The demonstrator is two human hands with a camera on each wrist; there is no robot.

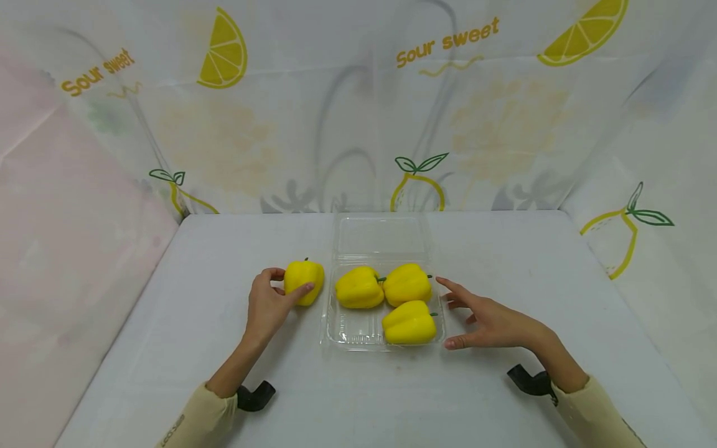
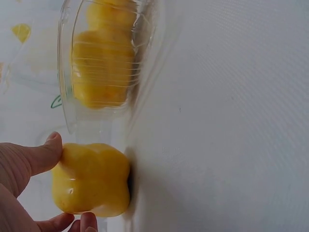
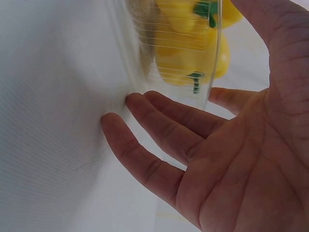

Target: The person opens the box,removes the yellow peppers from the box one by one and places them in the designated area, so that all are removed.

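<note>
Pepper (image 1: 305, 274), yellow and stem-up, stands at the left of the scene, just outside the left wall of a clear tray (image 1: 355, 326), seemingly on the white table (image 1: 168, 311) or barely above it. The left hand (image 1: 270, 308) grasps it, thumb against its near right side and fingertips round its far left side. The right hand (image 1: 495, 320) holds nothing: its fingers spread, loosely bent, beside the tray's right wall; whether any fingertip touches the plastic I cannot tell. Inside the tray lie a far-left pepper (image 1: 358, 289), a far-right pepper (image 1: 407, 284) and a near-right pepper (image 1: 410, 323), all on their sides with stems to the right, while the near-left part is bare. The lid (image 1: 383, 236) stretches away on the far side, open. Handling the loose pepper well, I judge, calls for a firm but gentle pinch, since the skin looks smooth and could slip. Any move to the right would need height enough to clear the tray's rim, and a slight turn to match the others. The right hand could steady the thin wall, which might flex or slide if bumped.
</note>
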